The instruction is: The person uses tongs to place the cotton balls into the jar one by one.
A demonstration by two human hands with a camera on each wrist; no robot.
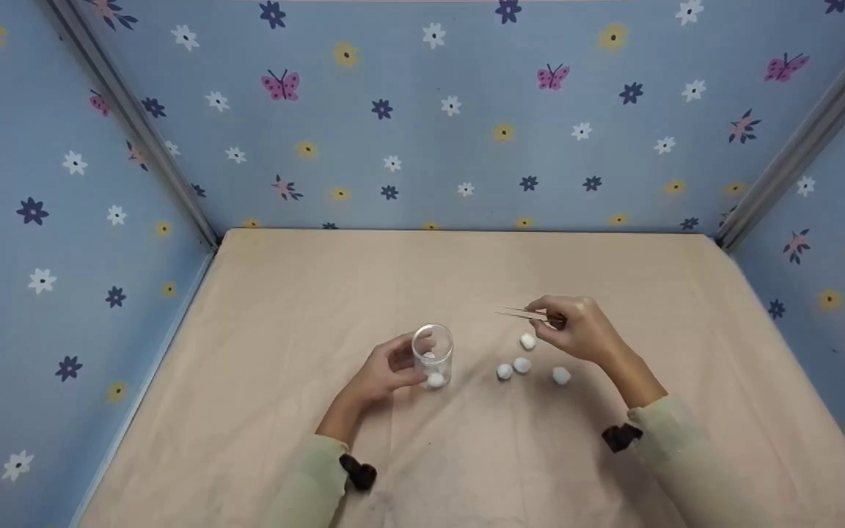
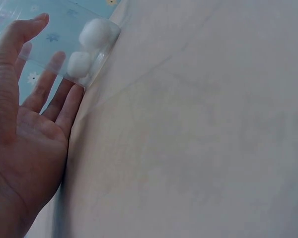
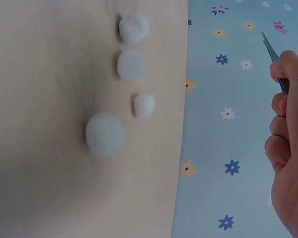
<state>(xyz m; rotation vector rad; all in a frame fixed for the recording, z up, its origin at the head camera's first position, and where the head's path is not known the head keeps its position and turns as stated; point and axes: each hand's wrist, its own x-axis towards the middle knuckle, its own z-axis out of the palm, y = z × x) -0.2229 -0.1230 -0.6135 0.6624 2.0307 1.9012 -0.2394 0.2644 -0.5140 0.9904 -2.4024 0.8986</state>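
My left hand (image 1: pixel 386 374) holds a clear glass (image 1: pixel 433 341) upright on the table, thumb on the near side and fingers behind it. Two cotton balls (image 2: pixel 96 33) show inside, at the bottom of the glass in the left wrist view. My right hand (image 1: pixel 576 330) pinches a pair of thin metal tweezers (image 1: pixel 521 313), tips pointing left and nothing between them. Several loose cotton balls (image 1: pixel 522 365) lie on the table between the glass and the right hand, below the tweezers. In the right wrist view the nearest cotton ball (image 3: pixel 105 135) sits apart from the others.
A pale beige cloth (image 1: pixel 305 293) with faint creases covers the table. Blue panels (image 1: pixel 422 132) with flowers and butterflies stand behind and at both sides, joined by grey corner posts (image 1: pixel 136 125). Dark straps (image 1: pixel 359 473) sit on the sleeves near the wrists.
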